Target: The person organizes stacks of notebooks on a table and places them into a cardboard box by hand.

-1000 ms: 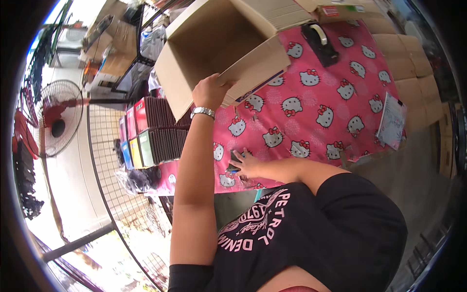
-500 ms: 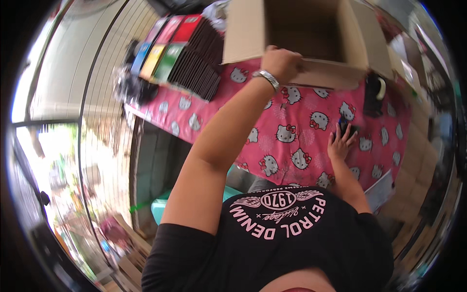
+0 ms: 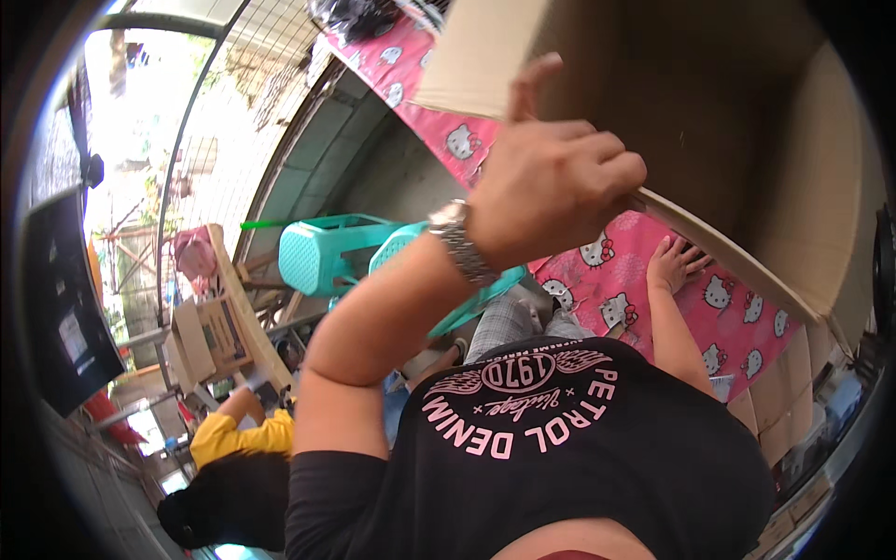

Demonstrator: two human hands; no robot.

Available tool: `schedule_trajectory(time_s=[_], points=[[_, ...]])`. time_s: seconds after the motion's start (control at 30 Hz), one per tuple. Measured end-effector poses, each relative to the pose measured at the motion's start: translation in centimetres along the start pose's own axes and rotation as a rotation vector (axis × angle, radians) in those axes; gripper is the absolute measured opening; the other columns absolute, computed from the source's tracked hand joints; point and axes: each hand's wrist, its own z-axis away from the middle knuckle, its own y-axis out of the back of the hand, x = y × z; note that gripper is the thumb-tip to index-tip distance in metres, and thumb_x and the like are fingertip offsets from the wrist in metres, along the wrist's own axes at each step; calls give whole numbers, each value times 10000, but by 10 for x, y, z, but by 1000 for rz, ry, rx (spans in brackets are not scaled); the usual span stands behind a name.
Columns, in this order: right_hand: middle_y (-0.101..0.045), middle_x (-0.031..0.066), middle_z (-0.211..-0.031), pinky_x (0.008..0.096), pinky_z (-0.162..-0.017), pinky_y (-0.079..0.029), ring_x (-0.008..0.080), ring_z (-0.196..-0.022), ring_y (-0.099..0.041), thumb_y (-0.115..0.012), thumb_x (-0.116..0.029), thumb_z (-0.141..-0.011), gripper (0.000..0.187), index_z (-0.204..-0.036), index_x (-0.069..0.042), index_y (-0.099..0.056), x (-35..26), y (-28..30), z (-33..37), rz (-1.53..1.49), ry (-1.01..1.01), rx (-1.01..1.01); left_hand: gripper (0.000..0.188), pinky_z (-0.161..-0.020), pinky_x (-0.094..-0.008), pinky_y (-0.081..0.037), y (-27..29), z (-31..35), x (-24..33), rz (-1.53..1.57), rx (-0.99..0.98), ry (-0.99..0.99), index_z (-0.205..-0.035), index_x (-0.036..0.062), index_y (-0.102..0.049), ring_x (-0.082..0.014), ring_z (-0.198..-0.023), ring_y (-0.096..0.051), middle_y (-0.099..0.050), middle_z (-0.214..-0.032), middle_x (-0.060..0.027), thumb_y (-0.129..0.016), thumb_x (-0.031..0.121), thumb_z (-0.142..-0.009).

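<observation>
A large open cardboard box (image 3: 821,271) takes up the upper right, its hollow inside facing me. My left hand (image 3: 565,182), with a metal watch on the wrist, is closed over the box's near edge; its thumb sticks up along the flap (image 3: 476,65). Below that edge my right hand (image 3: 674,268) lies on the pink patterned tablecloth (image 3: 597,257), fingers spread. The box rim comes close to its fingertips, and whatever lies beyond them is hidden.
Turquoise plastic stools (image 3: 313,257) stand left of the table. Further left are a smaller cardboard box (image 3: 215,336) and a person in a yellow and black top (image 3: 243,467). A black plastic bag (image 3: 355,19) sits at the table's far left corner.
The box has come nearer in my left hand and covers more of the table. My view has swung left, so the stack of colourful cases is out of sight. The dark object by my right hand no longer shows.
</observation>
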Motion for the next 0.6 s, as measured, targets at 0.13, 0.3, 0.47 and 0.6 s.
schedule_trajectory(time_s=[0.13,0.3,0.47,0.6], points=[[-174,180,-1566,676,-1094,-201,513,-1419,-108,-426,-459,-972,508,-1446,-278,-395,2,6,1,-135,50,187,163,-1050,-502,-311,77,-1,0,2,98,89,-803,172,-656,-175,-674,-648,-634,-719,25,-774,235,-710],[-127,183,-1591,697,-1055,-250,522,-1410,-142,-458,-429,-972,543,-1480,-280,-339,-3,29,10,-147,40,126,216,-918,-491,-416,154,-13,-3,-93,213,125,-808,80,-678,-214,-710,-672,-656,-705,-23,-821,211,-711],[-76,144,-1609,686,-1080,-224,491,-1434,-102,-429,-462,-979,525,-1478,-336,-322,-7,-2,7,-170,31,172,205,-896,-499,-406,184,5,-42,-571,309,-74,-812,73,-655,-269,-691,-644,-631,-715,-64,-800,189,-724],[-63,116,-1613,669,-1103,-206,472,-1445,-82,-422,-475,-980,518,-1475,-370,-317,1,8,2,-137,26,122,188,-998,-547,-315,203,25,-41,-784,249,90,-812,88,-621,-303,-747,-636,-632,-739,-72,-753,217,-776]])
